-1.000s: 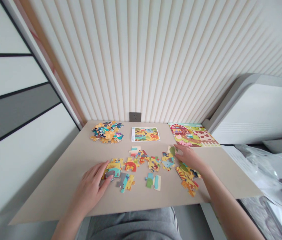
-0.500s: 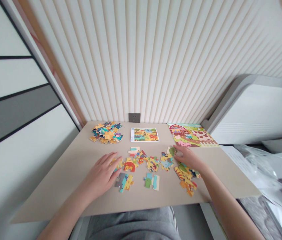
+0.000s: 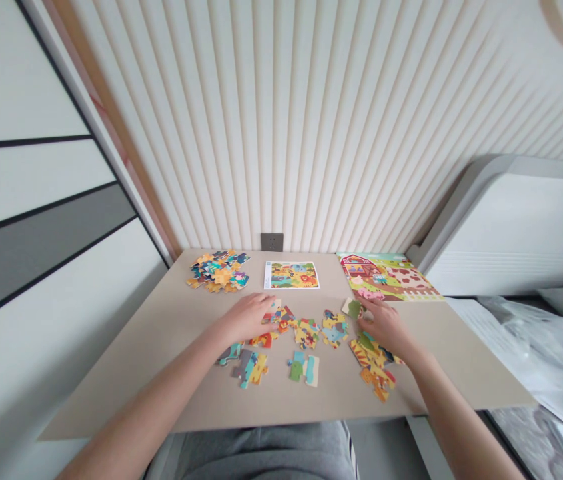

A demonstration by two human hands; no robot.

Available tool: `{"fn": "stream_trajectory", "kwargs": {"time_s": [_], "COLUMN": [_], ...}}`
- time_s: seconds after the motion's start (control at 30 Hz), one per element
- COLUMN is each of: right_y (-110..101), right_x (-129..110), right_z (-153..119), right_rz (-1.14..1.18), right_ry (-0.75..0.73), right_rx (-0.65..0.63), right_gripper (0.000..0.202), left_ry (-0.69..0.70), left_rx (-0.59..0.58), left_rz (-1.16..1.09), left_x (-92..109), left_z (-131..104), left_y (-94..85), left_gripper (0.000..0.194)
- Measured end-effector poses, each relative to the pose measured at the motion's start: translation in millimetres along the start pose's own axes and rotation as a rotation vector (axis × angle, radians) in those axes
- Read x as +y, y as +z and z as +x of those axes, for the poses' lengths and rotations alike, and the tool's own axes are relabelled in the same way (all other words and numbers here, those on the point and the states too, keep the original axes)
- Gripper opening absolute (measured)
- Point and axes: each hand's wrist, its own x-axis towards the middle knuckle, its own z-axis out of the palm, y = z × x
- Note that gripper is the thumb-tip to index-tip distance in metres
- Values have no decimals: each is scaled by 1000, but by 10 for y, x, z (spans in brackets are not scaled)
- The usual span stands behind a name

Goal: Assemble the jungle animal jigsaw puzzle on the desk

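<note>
My left hand [image 3: 250, 316] reaches over the puzzle pieces left of centre, its fingertips at a red, white and blue piece [image 3: 274, 309]; the fingers are partly bunched, and whether they grip it is unclear. My right hand [image 3: 381, 323] is beside a green and cream piece [image 3: 352, 307], fingers bent and slightly apart. Between the hands lie a yellow cluster [image 3: 306, 332] and a blue elephant cluster [image 3: 334, 329]. Nearer me are a grey, blue and yellow cluster [image 3: 251, 368] and a green and light-blue one [image 3: 304, 369]. An orange and yellow cluster [image 3: 375, 372] lies below my right hand.
A heap of loose pieces [image 3: 218, 272] is at the table's back left. The small animal picture card [image 3: 292, 275] lies at the back middle, and a farm picture [image 3: 391, 277] at the back right. Plastic wrapping [image 3: 531, 333] sits beyond the table's right edge.
My left hand has moved forward and right, uncovering a teal piece near the grey cluster. My right hand stays near the green and cream piece, which has shifted slightly. The view has tilted a little.
</note>
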Motion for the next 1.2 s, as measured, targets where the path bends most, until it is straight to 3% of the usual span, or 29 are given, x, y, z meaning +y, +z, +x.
{"fn": "stream_trajectory", "kwargs": {"time_s": [0.3, 0.53, 0.8, 1.03, 1.2], "right_y": [-157, -215, -265, -79, 138], "right_x": [-102, -434, -893, -1434, -1798], "right_z": [-156, -257, -257, -78, 201], "right_rz": [62, 198, 344, 486, 516], "right_ry": [-29, -98, -200, -240, -176], "right_rx": [76, 194, 203, 206, 188], "right_gripper": [56, 57, 49, 49, 43], "left_ry": [80, 169, 207, 78, 43], "left_rx": [-14, -29, -45, 179, 257], "left_rz": [-19, -59, -62, -237, -231], "left_x": [212, 337, 493, 619, 412], "left_z": [-12, -23, -91, -109, -56], "left_y": [42, 44, 71, -90, -144], "left_gripper": [44, 45, 58, 76, 65]}}
